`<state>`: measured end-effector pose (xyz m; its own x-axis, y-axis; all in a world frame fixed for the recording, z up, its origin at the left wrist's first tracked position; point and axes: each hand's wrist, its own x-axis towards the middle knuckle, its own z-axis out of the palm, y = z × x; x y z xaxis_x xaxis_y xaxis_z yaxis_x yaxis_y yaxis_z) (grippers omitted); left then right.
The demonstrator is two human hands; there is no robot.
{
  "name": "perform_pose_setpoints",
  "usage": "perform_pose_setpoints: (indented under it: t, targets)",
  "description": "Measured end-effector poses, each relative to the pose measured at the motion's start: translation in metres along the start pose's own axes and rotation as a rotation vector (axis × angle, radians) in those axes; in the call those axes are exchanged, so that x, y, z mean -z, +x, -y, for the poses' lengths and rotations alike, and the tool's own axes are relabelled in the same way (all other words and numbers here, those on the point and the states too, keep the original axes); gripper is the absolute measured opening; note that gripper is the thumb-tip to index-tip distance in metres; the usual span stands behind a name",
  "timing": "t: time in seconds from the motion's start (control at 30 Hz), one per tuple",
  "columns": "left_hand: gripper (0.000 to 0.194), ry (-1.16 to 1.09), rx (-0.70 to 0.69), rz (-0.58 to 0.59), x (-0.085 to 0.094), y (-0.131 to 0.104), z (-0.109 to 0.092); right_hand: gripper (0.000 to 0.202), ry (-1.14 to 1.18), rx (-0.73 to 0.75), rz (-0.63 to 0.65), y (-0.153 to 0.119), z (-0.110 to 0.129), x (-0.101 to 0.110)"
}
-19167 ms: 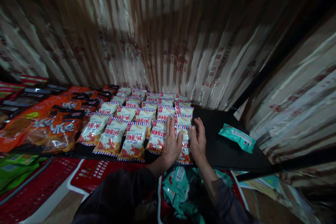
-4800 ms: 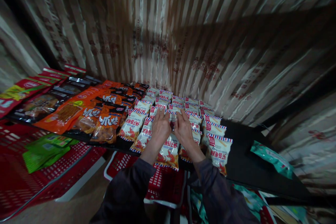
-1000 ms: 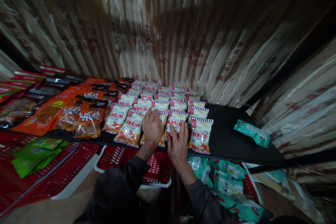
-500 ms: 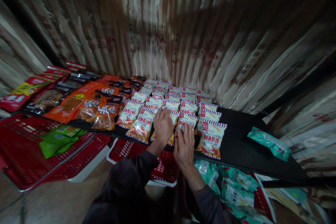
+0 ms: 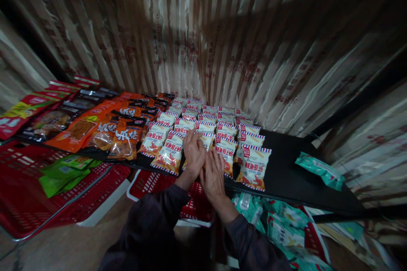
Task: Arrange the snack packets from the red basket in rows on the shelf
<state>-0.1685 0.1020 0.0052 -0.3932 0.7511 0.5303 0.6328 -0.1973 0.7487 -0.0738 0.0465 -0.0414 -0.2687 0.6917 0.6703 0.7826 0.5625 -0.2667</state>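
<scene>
Rows of white snack bags (image 5: 254,167) with striped edges stand on a black shelf (image 5: 286,173). My left hand (image 5: 194,152) lies over a bag in the front row, its fingers spread across the upper part. Beside it, my right hand (image 5: 213,173) has its fingers stretched out and rests on the lower right part of the same bag. Both hands nearly touch and cover most of that bag. Right of my right hand stands another white bag (image 5: 225,152).
Orange snack bags (image 5: 125,137) and red bags (image 5: 25,110) fill the shelf's left. A teal bag (image 5: 319,169) lies at the right. Below are red baskets (image 5: 19,203), one with green bags (image 5: 66,173), and several teal packets (image 5: 284,230). A striped sheet (image 5: 197,29) hangs behind.
My right hand has moved left, from in front of the neighbouring white bag to close beside my left hand. My left hand has stayed over nearly the same bag. The view has shifted slightly.
</scene>
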Motion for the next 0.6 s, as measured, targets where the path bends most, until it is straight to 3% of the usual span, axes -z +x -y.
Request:
perform_pose_setpoints:
  t: [0.27, 0.5, 0.6]
  targets:
    - [0.033, 0.146, -0.067, 0.041, -0.003, -0.001, 0.0, 0.051, -0.092, -0.08, 0.043, -0.001, 0.003, -0.005]
    - [0.035, 0.421, -0.102, -0.006, 0.035, 0.009, 0.007, 0.054, -0.099, -0.09, 0.073, -0.001, 0.005, -0.003]
    - [0.037, 0.547, -0.085, 0.073, 0.05, 0.008, 0.015, 0.054, -0.103, -0.085, 0.073, -0.001, 0.005, -0.003]
